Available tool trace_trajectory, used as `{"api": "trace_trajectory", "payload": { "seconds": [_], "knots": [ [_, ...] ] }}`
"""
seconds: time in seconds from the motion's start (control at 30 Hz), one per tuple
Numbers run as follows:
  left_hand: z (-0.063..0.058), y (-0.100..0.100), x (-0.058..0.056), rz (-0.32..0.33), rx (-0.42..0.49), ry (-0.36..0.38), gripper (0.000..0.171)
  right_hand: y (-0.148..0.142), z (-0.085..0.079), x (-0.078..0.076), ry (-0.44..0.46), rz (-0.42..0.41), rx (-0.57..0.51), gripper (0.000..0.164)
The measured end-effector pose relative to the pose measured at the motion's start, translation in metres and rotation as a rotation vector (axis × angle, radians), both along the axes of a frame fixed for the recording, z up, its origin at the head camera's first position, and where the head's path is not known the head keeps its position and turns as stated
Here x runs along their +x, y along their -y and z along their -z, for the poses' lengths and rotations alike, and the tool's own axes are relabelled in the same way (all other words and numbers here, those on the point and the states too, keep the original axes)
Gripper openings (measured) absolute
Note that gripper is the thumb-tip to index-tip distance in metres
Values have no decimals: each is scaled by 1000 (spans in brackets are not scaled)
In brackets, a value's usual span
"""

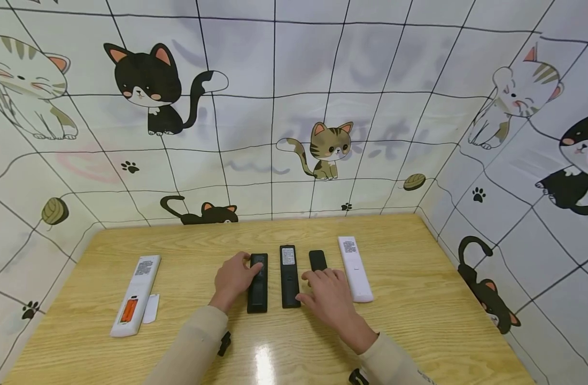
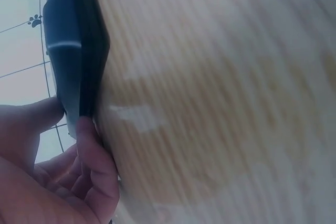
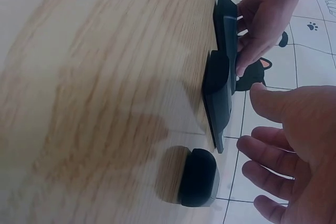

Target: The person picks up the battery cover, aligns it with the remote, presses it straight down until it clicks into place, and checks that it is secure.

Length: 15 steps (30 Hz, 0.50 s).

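My left hand (image 1: 232, 279) pinches the far part of a black remote control (image 1: 257, 293) lying on the table, thumb on its face and fingertips at its left edge. In the left wrist view the thumb and index finger close on the end of this remote (image 2: 65, 45). To its right a second black remote (image 1: 289, 275) lies with a pale label showing. My right hand (image 1: 331, 299) hovers palm down with spread fingers and holds nothing. Just beyond its fingertips lies a small black remote (image 1: 317, 259), partly hidden by that hand in the head view.
A white remote (image 1: 355, 270) lies right of the right hand, back side up. At the far left, another white remote (image 1: 141, 283) shows orange batteries (image 1: 129, 309) in its uncovered compartment, with a white battery cover (image 1: 151, 308) beside it. Cat-print cloth walls (image 1: 246, 123) border the wooden table (image 1: 409, 321).
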<state>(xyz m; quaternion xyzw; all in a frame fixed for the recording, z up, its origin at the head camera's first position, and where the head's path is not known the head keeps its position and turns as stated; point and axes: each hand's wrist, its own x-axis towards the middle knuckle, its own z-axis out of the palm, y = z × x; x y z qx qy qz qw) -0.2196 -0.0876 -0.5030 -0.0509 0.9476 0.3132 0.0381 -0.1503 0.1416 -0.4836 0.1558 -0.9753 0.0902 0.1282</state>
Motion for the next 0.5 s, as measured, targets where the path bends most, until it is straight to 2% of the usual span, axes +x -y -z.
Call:
{"api": "trace_trajectory", "payload": {
  "seconds": [0.17, 0.3, 0.5],
  "knots": [
    [2, 0, 1, -2, -13, -13, 51, 1, 1, 1, 26, -1, 23, 42],
    [3, 2, 2, -9, -12, -22, 49, 2, 0, 2, 6, -17, 17, 42],
    [-1, 10, 10, 18, 4, -78, 44, 5, 0, 3, 14, -29, 1, 42]
  ]
}}
